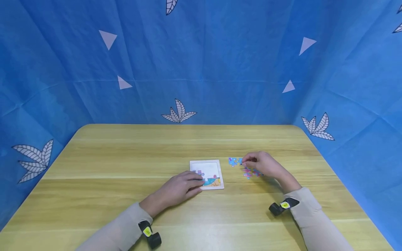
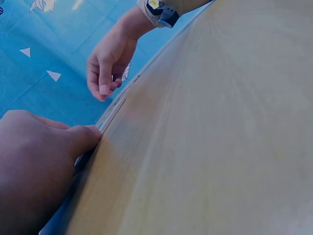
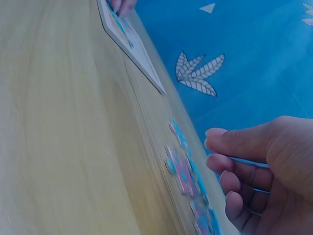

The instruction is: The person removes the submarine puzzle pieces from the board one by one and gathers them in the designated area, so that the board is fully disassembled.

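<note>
Resting flat on the table (image 1: 125,157), the left hand (image 1: 179,190) lays its fingers over the near left corner of the puzzle board (image 1: 208,169), seemingly to keep it from sliding. The fingers look fairly straight and press down rather than grip. A few pieces already sit in the board's near edge, while its far part is bare white.

The right hand (image 1: 265,167) hovers over the loose pieces (image 1: 249,172), which lie scattered just right of the board, within easy reach. Its fingers curl, thumb toward forefinger, at a blue piece (image 1: 233,161) on the far side of the scatter. The right wrist view shows the fingertips (image 3: 217,134) just above the pieces with nothing plainly between them, so I cannot tell whether a piece is pinched.

Board and pieces lie near the table's middle, nearer its near edge.
</note>
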Demonstrator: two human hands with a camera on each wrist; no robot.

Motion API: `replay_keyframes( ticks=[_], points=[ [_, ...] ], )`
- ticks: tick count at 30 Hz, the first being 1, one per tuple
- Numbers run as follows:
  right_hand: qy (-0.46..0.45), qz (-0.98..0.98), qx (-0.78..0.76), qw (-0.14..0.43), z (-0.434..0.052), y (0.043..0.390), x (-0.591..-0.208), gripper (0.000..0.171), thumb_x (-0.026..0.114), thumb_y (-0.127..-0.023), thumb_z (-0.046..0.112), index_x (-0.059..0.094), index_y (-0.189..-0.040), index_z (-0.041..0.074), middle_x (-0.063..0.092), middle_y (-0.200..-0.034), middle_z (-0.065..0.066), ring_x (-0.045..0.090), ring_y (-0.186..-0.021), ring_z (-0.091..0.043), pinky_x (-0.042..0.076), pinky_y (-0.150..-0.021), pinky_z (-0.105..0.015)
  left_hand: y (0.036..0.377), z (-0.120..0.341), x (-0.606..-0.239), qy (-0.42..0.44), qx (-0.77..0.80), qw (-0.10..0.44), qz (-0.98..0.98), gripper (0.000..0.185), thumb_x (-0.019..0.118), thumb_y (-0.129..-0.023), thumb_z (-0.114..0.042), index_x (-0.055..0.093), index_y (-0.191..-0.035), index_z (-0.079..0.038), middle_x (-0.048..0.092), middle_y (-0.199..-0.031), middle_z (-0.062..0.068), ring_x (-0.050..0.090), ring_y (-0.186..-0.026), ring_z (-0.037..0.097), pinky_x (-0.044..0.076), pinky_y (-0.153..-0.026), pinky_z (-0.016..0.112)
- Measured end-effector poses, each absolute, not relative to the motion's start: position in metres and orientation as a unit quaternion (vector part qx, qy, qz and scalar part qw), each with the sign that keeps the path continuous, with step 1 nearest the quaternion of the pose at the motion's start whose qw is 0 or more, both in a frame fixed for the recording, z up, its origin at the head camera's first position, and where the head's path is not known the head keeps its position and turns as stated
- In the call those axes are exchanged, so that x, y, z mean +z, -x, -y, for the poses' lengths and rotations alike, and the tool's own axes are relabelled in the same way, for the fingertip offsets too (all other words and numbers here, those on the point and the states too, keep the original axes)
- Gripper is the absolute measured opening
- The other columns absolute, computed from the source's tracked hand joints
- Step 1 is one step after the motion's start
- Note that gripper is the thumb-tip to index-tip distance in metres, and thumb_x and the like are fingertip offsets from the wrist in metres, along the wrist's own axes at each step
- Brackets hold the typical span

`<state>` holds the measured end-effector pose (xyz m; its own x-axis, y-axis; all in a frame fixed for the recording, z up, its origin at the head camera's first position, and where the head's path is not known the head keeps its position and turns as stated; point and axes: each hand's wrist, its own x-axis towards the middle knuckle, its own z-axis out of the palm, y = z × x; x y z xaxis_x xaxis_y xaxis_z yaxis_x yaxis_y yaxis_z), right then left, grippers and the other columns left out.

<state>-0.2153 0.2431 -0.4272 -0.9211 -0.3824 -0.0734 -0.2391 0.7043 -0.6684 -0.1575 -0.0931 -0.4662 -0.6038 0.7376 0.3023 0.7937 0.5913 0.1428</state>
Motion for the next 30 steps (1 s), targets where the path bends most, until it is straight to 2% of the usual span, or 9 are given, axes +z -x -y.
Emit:
replay_keyframes(
  ticks=[8, 14, 17, 22, 30],
  points=[
    [0.201, -0.909, -0.354, 0.090, -0.226, 0.210, -0.424, 0.013, 0.063, -0.087, 0.022, 0.068, -0.095, 0.012, 0.065, -0.081, -0.004, 0.056, -0.062, -0.020, 0.048, -0.051, -0.026, 0.156, 0.091, -0.464, 0.405, -0.156, 0.099, 0.895, 0.035, 0.053, -0.091, -0.041, 0.064, -0.117, -0.019, 0.059, -0.120, -0.005, 0.051, -0.116, 0.013, 0.039, -0.102, 0.031],
    [0.211, -0.887, -0.396, 0.113, -0.214, 0.208, -0.425, 0.015, 0.061, -0.088, 0.023, 0.066, -0.096, 0.011, 0.060, -0.078, -0.011, 0.052, -0.050, -0.026, 0.044, -0.040, -0.028, 0.158, 0.090, -0.465, 0.363, -0.171, 0.123, 0.908, 0.032, 0.055, -0.090, -0.040, 0.064, -0.112, -0.019, 0.059, -0.119, -0.007, 0.051, -0.114, 0.011, 0.040, -0.101, 0.029],
    [0.228, -0.893, -0.378, 0.093, -0.207, 0.207, -0.425, 0.014, 0.062, -0.088, 0.024, 0.067, -0.096, 0.013, 0.062, -0.081, -0.005, 0.052, -0.054, -0.021, 0.045, -0.045, -0.025, 0.159, 0.091, -0.466, 0.342, -0.165, 0.131, 0.916, 0.033, 0.055, -0.090, -0.042, 0.063, -0.113, -0.021, 0.059, -0.119, -0.007, 0.050, -0.115, 0.012, 0.039, -0.102, 0.031],
    [0.256, -0.900, -0.348, 0.054, -0.192, 0.205, -0.424, 0.014, 0.063, -0.087, 0.027, 0.068, -0.096, 0.017, 0.063, -0.082, 0.008, 0.055, -0.073, -0.012, 0.048, -0.062, -0.024, 0.159, 0.092, -0.466, 0.314, -0.161, 0.146, 0.924, 0.039, 0.057, -0.087, -0.046, 0.061, -0.115, -0.019, 0.060, -0.116, -0.003, 0.051, -0.114, 0.015, 0.039, -0.102, 0.034],
    [0.282, -0.899, -0.329, 0.063, -0.165, 0.202, -0.422, 0.012, 0.062, -0.088, 0.025, 0.068, -0.097, 0.020, 0.062, -0.084, 0.013, 0.054, -0.071, -0.012, 0.048, -0.062, -0.025, 0.159, 0.091, -0.466, 0.273, -0.150, 0.113, 0.944, 0.056, 0.055, -0.085, -0.054, 0.054, -0.124, -0.015, 0.054, -0.125, 0.002, 0.048, -0.118, 0.019, 0.036, -0.104, 0.037]
  ],
)
